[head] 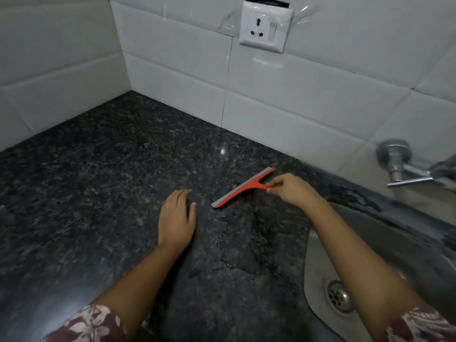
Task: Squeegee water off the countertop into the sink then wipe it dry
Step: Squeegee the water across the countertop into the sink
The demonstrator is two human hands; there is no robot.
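Observation:
A red squeegee (243, 188) with a grey rubber blade lies on the dark speckled granite countertop (86, 188). My right hand (293, 191) pinches the end of its short handle between thumb and fingers. My left hand (176, 218) rests flat on the counter, fingers apart, just left of the blade. A thin patch of water (237, 245) with a ragged edge spreads on the stone between my hands and toward me. The steel sink (385, 243) with its round drain (339, 296) sits at the right, under my right forearm.
White tiled walls meet in a corner at the back left. A wall socket with a switch (265, 27) is mounted above the counter. A chrome tap (404, 166) juts from the wall over the sink at the far right.

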